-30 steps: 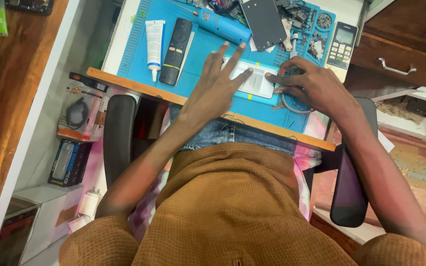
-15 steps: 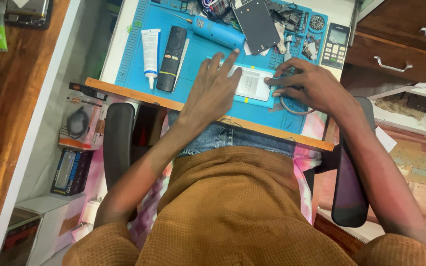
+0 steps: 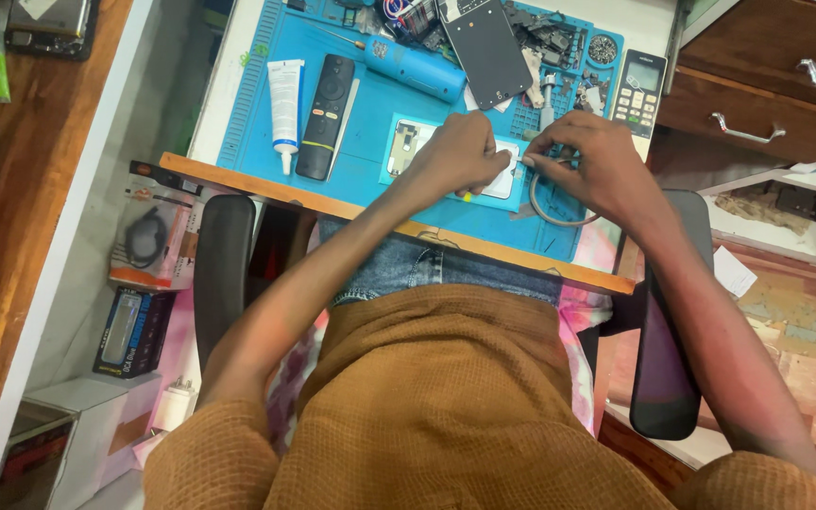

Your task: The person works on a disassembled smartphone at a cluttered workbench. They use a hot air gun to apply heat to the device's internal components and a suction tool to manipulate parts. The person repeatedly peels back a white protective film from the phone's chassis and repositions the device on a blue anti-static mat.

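A seated person in a brown knit top leans over a worktop [image 3: 238,175] edged in wood, two bare hands working on one opened phone body [image 3: 408,146] lying flat on a blue repair mat [image 3: 370,113]. The left hand [image 3: 460,156] is curled, fingers pressed together on top of the phone, hiding most of it. The right hand [image 3: 592,165] sits just beside it, fingertips pinched close at the phone's right edge; what they grip is too small to tell.

On the mat: one white tube [image 3: 285,99], one black remote [image 3: 326,115], one blue cylindrical tool [image 3: 413,66], one dark phone panel [image 3: 485,49] cut off at the top, one small keypad handset [image 3: 638,93], and a grey cable loop [image 3: 545,203] partly under the right hand. Small parts behind are a jumble.

Two black chair armrests flank the person. Boxes lie on the floor to the left; wooden drawers stand at the right.
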